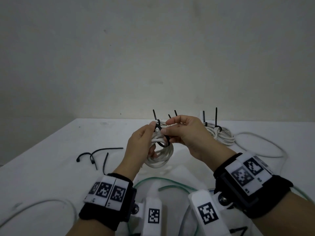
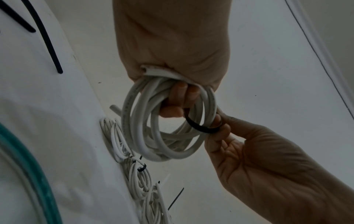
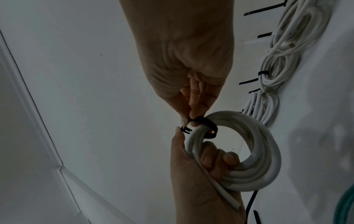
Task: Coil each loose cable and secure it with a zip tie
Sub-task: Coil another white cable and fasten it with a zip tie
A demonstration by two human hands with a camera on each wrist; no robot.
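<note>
Head view: left hand (image 1: 139, 142) clamped the white coil (image 1: 159, 157) above worktop centre; right hand (image 1: 185, 133) pinched the zip tie (image 3: 205, 126) looped round it. Cable looked springy, light; hold beside the tie.

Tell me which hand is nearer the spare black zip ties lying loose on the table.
Left. The left hand, gripping the white cable coil, is just right of the spare zip ties. The right hand, pinching the black zip tie around the coil, sits beyond the coil, farther away.
</note>
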